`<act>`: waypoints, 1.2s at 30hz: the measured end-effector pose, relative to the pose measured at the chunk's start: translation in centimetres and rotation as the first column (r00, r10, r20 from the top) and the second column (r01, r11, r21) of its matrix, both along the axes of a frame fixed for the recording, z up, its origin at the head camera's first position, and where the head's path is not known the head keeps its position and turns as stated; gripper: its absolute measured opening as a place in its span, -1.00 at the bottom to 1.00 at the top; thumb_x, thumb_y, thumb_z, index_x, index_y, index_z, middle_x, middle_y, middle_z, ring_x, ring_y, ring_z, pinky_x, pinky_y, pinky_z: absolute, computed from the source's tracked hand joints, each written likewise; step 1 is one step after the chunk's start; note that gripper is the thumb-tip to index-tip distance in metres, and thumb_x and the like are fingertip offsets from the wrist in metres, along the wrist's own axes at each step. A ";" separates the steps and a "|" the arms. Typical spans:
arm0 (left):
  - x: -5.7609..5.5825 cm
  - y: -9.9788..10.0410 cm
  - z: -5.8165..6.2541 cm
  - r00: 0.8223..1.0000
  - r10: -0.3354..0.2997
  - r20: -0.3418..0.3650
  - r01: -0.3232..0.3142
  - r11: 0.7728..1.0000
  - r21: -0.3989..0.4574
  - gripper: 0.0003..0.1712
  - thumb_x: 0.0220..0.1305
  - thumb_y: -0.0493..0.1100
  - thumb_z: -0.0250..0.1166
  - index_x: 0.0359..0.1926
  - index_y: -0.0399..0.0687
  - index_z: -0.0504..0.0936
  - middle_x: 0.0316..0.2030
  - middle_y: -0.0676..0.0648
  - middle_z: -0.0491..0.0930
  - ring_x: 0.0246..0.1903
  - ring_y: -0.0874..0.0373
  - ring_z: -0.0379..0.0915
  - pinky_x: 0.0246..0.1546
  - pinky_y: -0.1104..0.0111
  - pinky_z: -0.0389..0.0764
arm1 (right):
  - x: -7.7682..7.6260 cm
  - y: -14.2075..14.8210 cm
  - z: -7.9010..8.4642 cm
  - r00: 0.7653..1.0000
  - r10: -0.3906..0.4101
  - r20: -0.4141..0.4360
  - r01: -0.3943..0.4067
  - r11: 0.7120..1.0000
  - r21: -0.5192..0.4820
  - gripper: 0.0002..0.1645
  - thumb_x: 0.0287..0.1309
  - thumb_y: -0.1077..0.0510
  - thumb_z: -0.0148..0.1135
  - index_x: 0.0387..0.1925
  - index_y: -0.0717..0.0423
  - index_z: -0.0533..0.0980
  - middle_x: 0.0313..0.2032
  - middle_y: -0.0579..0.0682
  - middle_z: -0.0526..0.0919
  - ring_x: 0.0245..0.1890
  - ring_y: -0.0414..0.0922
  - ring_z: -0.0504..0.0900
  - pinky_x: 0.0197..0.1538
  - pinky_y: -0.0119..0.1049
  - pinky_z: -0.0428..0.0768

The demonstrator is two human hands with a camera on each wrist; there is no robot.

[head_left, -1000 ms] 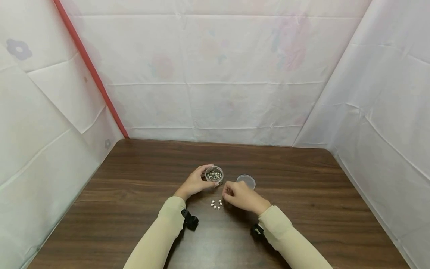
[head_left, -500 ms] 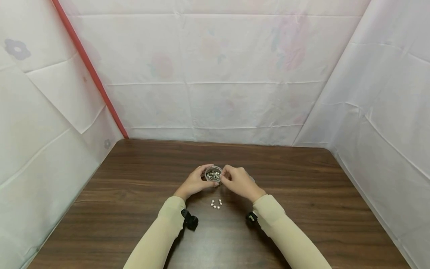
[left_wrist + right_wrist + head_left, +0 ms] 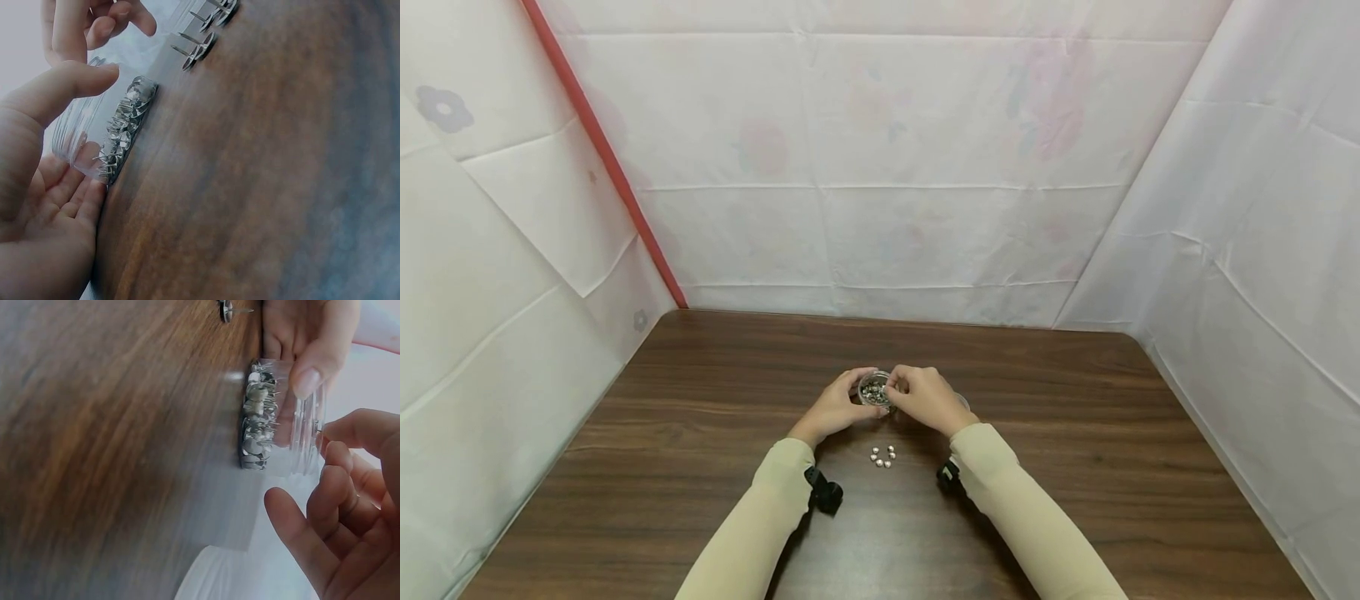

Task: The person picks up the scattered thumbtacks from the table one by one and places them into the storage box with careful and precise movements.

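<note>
In the head view, a clear round jar [image 3: 872, 390] of silver thumbtacks stands on the table. My left hand [image 3: 837, 406] holds it, thumb on the near side and fingers around the far side. My right hand [image 3: 925, 400] is at the jar's mouth, thumb and forefinger together. A small glint with a thin dark point shows at those fingertips in the right wrist view, seemingly a thumbtack [image 3: 319, 430], mostly hidden by the fingers. Loose thumbtacks [image 3: 880, 462] lie heads down in a small curved group in front of the jar; their points stick up in the left wrist view.
Behind my right hand a clear round lid [image 3: 962, 402] lies on the table, mostly covered. The brown wood-grain table [image 3: 700, 467] reaches back to white cloth walls [image 3: 880, 225]. Black wrist cameras [image 3: 826, 492] hang under both sleeves.
My right hand has moved from beside the loose thumbtacks up and left to the jar's mouth, covering more of the lid. My left hand and the jar have stayed put.
</note>
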State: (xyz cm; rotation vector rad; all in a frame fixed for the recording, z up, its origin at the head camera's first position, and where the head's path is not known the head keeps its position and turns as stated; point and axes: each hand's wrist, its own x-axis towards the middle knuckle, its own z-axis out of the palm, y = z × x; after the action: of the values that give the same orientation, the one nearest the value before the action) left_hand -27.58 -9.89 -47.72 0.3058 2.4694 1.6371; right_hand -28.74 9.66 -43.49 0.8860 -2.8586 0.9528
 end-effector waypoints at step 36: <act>-0.5 -0.1 -0.7 0.999 -0.008 -0.047 0.008 1.000 -0.004 -0.08 -0.12 0.05 0.51 0.30 0.06 0.32 0.22 -0.02 0.32 0.12 0.07 0.29 0.09 0.04 0.43 | 3.0 0.8 0.3 0.966 0.255 0.039 -0.258 0.959 0.117 -0.95 0.15 0.11 0.24 -0.39 -0.02 0.58 -0.59 -0.27 0.56 -0.61 -0.39 0.45 -0.51 -0.46 0.49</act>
State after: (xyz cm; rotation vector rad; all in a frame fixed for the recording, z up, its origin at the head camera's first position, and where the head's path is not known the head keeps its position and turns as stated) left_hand -28.11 -10.00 -48.41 0.3567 2.5014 1.6409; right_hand -25.72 10.44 -43.19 1.2919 -2.8968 0.8159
